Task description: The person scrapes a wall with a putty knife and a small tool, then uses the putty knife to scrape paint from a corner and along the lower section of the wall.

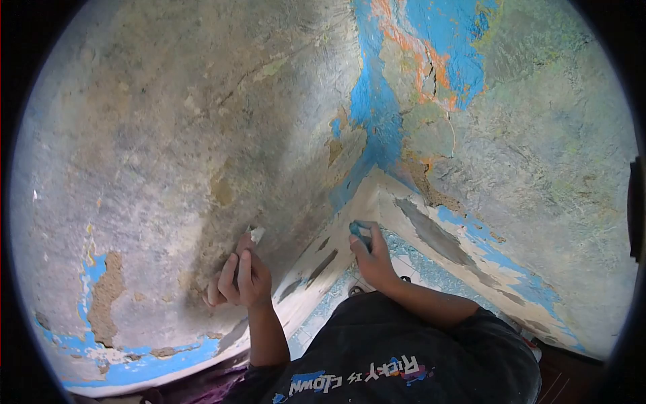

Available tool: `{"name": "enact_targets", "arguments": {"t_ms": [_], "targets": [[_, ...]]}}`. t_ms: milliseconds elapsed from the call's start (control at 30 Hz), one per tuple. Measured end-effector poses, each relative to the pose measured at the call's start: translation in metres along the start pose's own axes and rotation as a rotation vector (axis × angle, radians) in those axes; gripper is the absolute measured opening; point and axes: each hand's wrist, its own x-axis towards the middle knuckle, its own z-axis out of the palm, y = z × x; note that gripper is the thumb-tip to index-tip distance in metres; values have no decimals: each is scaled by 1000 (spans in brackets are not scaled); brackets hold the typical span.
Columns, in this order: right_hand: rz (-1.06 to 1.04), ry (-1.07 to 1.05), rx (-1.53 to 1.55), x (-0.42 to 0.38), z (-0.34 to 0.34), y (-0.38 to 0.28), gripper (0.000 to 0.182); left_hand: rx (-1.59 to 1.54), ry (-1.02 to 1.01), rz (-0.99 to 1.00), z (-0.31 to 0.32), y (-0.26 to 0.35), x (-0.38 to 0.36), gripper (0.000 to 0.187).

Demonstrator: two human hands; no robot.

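Note:
My left hand (241, 279) is up against the left wall, its fingers bent and pinched on a small flat reddish-brown piece with a torn white edge (256, 234). The bare grey plaster of the left wall (148, 135) lies right behind it. Nearer the corner, my right hand (373, 256) is closed, with a small dull-blue piece (355, 229) between thumb and fingers; its kind does not show clearly. Below this hand runs the whitish band (316, 259) along the foot of the left wall.
Blue paint (377, 114) peels along the corner, with orange patches and a crack above. The right wall (538, 161) is mottled grey-green, with a whitish band (431, 232) at its foot. Flaked plaster (106, 296) shows low on the left. Pale blue tiles (410, 259) cover the floor.

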Motion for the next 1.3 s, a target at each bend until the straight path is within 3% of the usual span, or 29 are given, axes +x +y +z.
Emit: {"name": "enact_targets", "arguments": {"t_ms": [67,200,300,500,800,1000,1300], "targets": [[69,70,22,8,-9,21,27,-49,-18,-15,-3,-1,-6,23],[528,96,304,5,-25,16,15,-162,-98,-104,-19,6,-14,24],[692,62,434,0,-31,22,21,-196,-185,-112,-36,14,-35,26],[872,-58,590,-14,-17,19,14,-269,-274,-175,-65,12,-57,26],[922,-104,681,-47,41,32,14,-306,-334,-134,-100,-38,-72,24],[770,12,580,-59,71,53,17,-335,-295,-101,-116,-67,-90,24],[699,-34,548,-70,90,34,16,-390,-318,-25,-108,-86,-102,22]]}}
